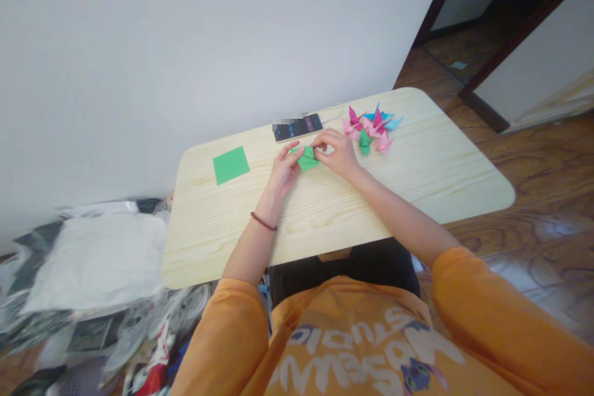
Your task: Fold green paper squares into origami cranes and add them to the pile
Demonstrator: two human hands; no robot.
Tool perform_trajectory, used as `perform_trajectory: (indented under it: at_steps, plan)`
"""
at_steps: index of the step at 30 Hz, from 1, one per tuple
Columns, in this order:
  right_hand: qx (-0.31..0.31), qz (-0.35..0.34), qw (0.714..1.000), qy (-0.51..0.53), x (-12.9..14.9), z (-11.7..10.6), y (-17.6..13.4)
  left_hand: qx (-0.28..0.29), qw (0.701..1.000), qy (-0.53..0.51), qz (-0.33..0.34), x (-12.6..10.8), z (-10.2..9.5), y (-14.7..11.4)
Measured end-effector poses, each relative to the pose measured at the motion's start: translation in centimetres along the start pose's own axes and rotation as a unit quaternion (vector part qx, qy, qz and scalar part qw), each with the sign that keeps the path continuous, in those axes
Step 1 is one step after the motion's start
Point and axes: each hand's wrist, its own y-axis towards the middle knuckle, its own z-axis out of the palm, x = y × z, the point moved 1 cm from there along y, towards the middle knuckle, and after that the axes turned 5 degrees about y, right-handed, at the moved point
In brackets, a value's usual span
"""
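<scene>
A partly folded piece of green origami paper (307, 159) is held between my two hands over the middle of the table. My left hand (285, 168) pinches its left side, with the thumb on top. At the right edge, the thumb and fingertips of my right hand (336, 151) grip a fold of the same paper. Just to the right of that hand lies a cluster of folded paper cranes (378, 127) in pink, magenta, blue and green. A flat square of green paper (231, 166) rests on the table to the left.
A phone (297, 128) lies behind my hands, with a white cable (335, 114) plugged in. The pale wooden table (223, 229) stands against a white wall. Plastic-wrapped items and bags (102, 260) are piled at the left; an open doorway is at the right.
</scene>
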Motion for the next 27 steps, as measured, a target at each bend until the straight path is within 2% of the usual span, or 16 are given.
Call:
perform_trajectory:
  at_steps: [4,7,9,13,18,27]
  plan:
    - [0.004,0.055,0.998,0.005,-0.06,0.19,-0.04,-0.033,0.994,0.061,0.083,0.27,-0.16,-0.05]
    - [0.0,0.088,0.996,0.01,-0.13,0.38,-0.1,-0.071,0.974,0.134,0.171,0.33,-0.22,-0.27]
    - [-0.009,0.101,0.995,0.017,-0.11,0.49,-0.12,-0.08,0.962,0.163,0.203,0.29,-0.22,-0.39]
    - [-0.027,0.118,0.992,0.024,-0.03,0.53,-0.08,-0.054,0.965,0.171,0.191,0.21,-0.17,-0.41]
    - [-0.054,0.134,0.989,0.015,-0.21,0.33,0.01,-0.003,0.98,0.127,0.154,0.56,0.0,-0.15]
    - [-0.05,0.137,0.989,0.027,-0.03,0.29,0.11,0.051,0.98,0.114,0.153,0.61,0.51,-0.45]
